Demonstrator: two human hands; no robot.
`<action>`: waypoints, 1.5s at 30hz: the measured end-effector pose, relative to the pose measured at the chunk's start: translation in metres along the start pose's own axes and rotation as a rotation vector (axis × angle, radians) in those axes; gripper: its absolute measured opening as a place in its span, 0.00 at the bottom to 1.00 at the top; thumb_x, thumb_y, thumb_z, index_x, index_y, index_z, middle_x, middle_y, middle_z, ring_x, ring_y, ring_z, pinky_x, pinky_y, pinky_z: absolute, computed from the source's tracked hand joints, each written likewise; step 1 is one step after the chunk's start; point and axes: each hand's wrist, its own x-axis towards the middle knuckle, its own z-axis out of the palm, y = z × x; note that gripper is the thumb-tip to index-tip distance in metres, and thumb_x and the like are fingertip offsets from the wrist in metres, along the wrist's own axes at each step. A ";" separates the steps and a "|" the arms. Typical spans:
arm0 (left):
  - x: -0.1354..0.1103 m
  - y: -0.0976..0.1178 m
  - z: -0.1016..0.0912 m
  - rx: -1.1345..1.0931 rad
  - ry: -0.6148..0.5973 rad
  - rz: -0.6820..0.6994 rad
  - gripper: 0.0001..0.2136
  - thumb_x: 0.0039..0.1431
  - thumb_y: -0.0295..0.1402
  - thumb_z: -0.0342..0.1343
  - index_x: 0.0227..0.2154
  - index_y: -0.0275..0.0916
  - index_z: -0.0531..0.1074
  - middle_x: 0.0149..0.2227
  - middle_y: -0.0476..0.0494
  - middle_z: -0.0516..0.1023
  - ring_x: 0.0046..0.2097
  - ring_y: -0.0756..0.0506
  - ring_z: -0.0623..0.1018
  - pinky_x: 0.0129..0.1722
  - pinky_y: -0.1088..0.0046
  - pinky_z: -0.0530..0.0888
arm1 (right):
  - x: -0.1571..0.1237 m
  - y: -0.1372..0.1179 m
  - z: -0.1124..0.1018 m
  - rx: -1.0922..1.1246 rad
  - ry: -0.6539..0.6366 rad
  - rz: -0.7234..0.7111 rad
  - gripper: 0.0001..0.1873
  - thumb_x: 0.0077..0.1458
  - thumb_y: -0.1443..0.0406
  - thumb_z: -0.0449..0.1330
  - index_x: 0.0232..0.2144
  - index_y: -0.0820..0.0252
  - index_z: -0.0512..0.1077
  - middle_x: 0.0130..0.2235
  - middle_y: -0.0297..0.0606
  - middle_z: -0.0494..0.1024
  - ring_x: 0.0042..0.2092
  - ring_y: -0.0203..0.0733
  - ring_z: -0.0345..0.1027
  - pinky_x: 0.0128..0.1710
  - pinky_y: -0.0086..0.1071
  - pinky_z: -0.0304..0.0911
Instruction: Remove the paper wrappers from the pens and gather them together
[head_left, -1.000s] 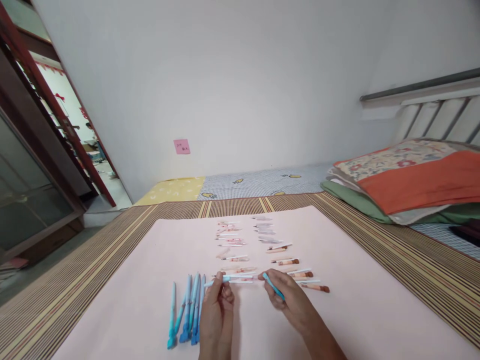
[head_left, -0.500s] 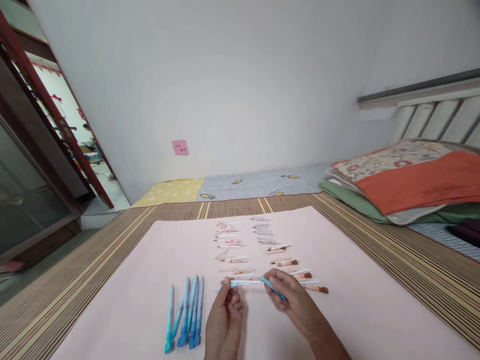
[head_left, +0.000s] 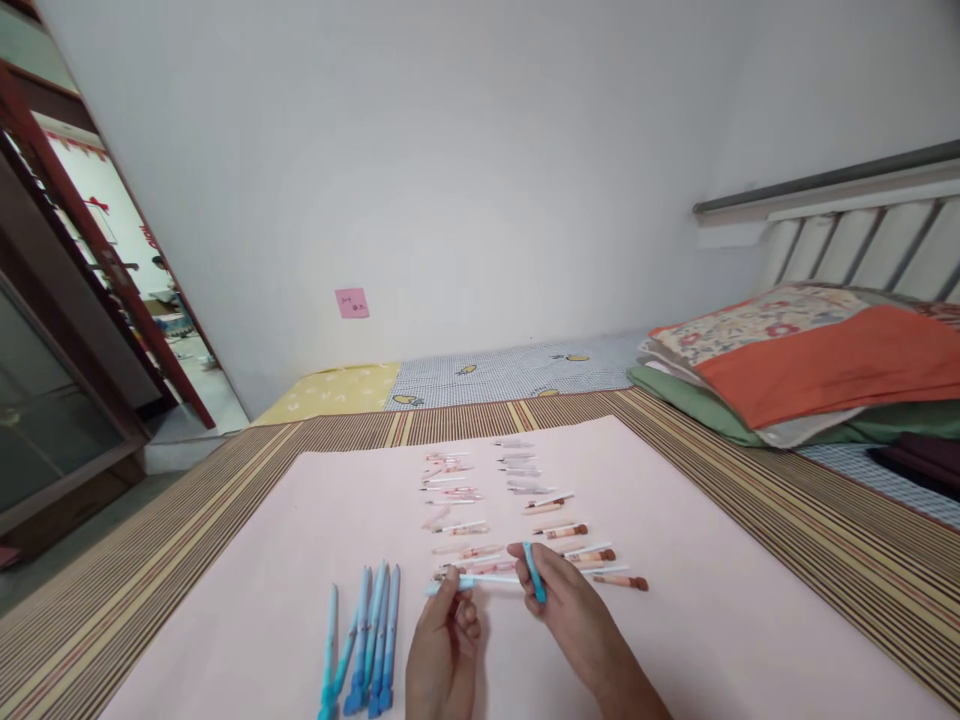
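Observation:
My left hand (head_left: 442, 645) pinches a light blue pen piece (head_left: 466, 581) with a long white refill (head_left: 496, 579) pointing right out of it. My right hand (head_left: 576, 612) is closed around a blue pen barrel (head_left: 534, 572), tilted nearly upright. The refill's far end reaches the right fingers; whether it touches them I cannot tell. Left of my hands lies a group of whole blue pens (head_left: 373, 630). Beyond my hands are rows of pen parts: pinkish clear ones (head_left: 459, 493), greyish clear ones (head_left: 517, 472) and brown-capped ones (head_left: 566, 531).
A pale pink sheet (head_left: 247, 600) covers the striped mat (head_left: 187, 520). Folded bedding (head_left: 810, 350) is stacked at the right, near a radiator (head_left: 862, 240). A pink note (head_left: 352, 303) sticks to the wall. Through the doorway at left, a person (head_left: 161, 275) is partly visible.
My right hand has turned the blue barrel from a slant to nearly upright, away from the line of the refill. The left hand keeps its pinch. The view has shifted slightly.

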 end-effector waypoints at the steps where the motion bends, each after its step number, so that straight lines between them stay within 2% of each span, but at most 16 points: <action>1: 0.000 -0.001 0.000 0.008 -0.004 -0.008 0.07 0.61 0.23 0.57 0.27 0.32 0.71 0.19 0.49 0.72 0.18 0.56 0.68 0.17 0.84 0.67 | 0.000 -0.003 0.001 -0.114 -0.004 -0.021 0.23 0.50 0.45 0.65 0.31 0.60 0.75 0.29 0.32 0.67 0.28 0.33 0.54 0.26 0.28 0.49; 3: -0.001 -0.005 0.001 0.024 -0.007 -0.041 0.07 0.60 0.23 0.59 0.26 0.33 0.71 0.19 0.49 0.73 0.18 0.56 0.68 0.16 0.84 0.67 | 0.001 -0.011 0.003 -0.359 -0.033 -0.084 0.23 0.53 0.45 0.62 0.27 0.59 0.70 0.26 0.28 0.62 0.27 0.33 0.50 0.26 0.28 0.47; 5: -0.002 -0.009 0.001 0.045 -0.016 -0.070 0.06 0.58 0.24 0.61 0.26 0.33 0.71 0.20 0.49 0.73 0.17 0.56 0.68 0.16 0.84 0.66 | 0.001 -0.020 0.003 -0.575 -0.078 -0.145 0.22 0.57 0.48 0.59 0.24 0.59 0.65 0.25 0.27 0.58 0.28 0.34 0.51 0.28 0.28 0.49; 8: -0.004 -0.013 0.001 0.079 -0.061 -0.073 0.07 0.53 0.25 0.65 0.25 0.33 0.71 0.20 0.49 0.73 0.18 0.56 0.68 0.16 0.84 0.66 | 0.001 -0.030 0.004 -0.745 -0.144 -0.145 0.19 0.58 0.55 0.58 0.22 0.58 0.60 0.24 0.26 0.56 0.29 0.34 0.52 0.29 0.28 0.49; 13: -0.005 -0.012 0.000 0.111 -0.116 -0.020 0.11 0.47 0.28 0.70 0.24 0.34 0.72 0.19 0.52 0.72 0.19 0.56 0.68 0.18 0.83 0.67 | -0.002 -0.038 0.008 -0.821 -0.234 -0.058 0.14 0.56 0.61 0.57 0.21 0.60 0.65 0.22 0.28 0.63 0.26 0.33 0.56 0.27 0.28 0.50; 16: -0.006 -0.011 0.001 0.109 -0.131 -0.001 0.11 0.45 0.28 0.71 0.24 0.33 0.72 0.20 0.50 0.73 0.19 0.56 0.68 0.19 0.83 0.68 | -0.003 -0.041 0.011 -0.847 -0.264 -0.044 0.14 0.56 0.62 0.57 0.20 0.59 0.65 0.22 0.29 0.66 0.26 0.34 0.57 0.27 0.28 0.51; 23: -0.005 -0.009 0.002 0.059 -0.055 0.061 0.10 0.48 0.29 0.70 0.23 0.33 0.73 0.20 0.48 0.74 0.19 0.56 0.69 0.19 0.83 0.69 | -0.006 -0.056 0.007 -0.883 -0.267 -0.078 0.16 0.58 0.59 0.57 0.20 0.58 0.63 0.22 0.29 0.65 0.27 0.34 0.57 0.27 0.28 0.51; 27: -0.007 -0.009 0.003 0.042 -0.093 0.041 0.08 0.52 0.30 0.67 0.26 0.33 0.75 0.20 0.48 0.74 0.20 0.54 0.71 0.21 0.80 0.71 | -0.013 -0.064 0.010 -1.037 -0.331 -0.136 0.13 0.58 0.63 0.56 0.22 0.58 0.64 0.24 0.29 0.67 0.29 0.36 0.60 0.29 0.28 0.50; 32: -0.012 -0.007 0.007 0.002 -0.056 -0.066 0.05 0.60 0.28 0.57 0.31 0.33 0.76 0.23 0.43 0.77 0.24 0.49 0.76 0.23 0.77 0.73 | -0.017 -0.061 0.014 -1.219 -0.255 -0.237 0.13 0.58 0.66 0.55 0.22 0.57 0.61 0.26 0.31 0.70 0.30 0.38 0.63 0.30 0.30 0.49; 38: -0.012 -0.008 0.009 0.002 -0.020 -0.111 0.06 0.59 0.26 0.55 0.30 0.32 0.76 0.20 0.45 0.75 0.21 0.51 0.74 0.21 0.78 0.70 | -0.020 -0.053 0.016 -1.314 -0.287 -0.311 0.08 0.60 0.69 0.51 0.28 0.56 0.63 0.32 0.35 0.75 0.34 0.41 0.67 0.33 0.30 0.53; 41: -0.011 -0.010 0.008 0.068 -0.006 -0.089 0.06 0.58 0.29 0.58 0.28 0.32 0.75 0.19 0.46 0.74 0.19 0.52 0.72 0.18 0.80 0.67 | -0.020 -0.049 0.017 -1.394 -0.311 -0.354 0.07 0.60 0.70 0.51 0.30 0.56 0.65 0.34 0.37 0.76 0.35 0.42 0.68 0.33 0.31 0.53; 45: -0.011 -0.015 0.008 0.156 -0.074 -0.006 0.08 0.48 0.29 0.68 0.22 0.33 0.73 0.18 0.48 0.73 0.19 0.53 0.70 0.19 0.80 0.67 | -0.020 -0.042 0.018 -1.421 -0.311 -0.363 0.07 0.61 0.70 0.50 0.31 0.56 0.64 0.33 0.36 0.75 0.34 0.42 0.68 0.32 0.31 0.52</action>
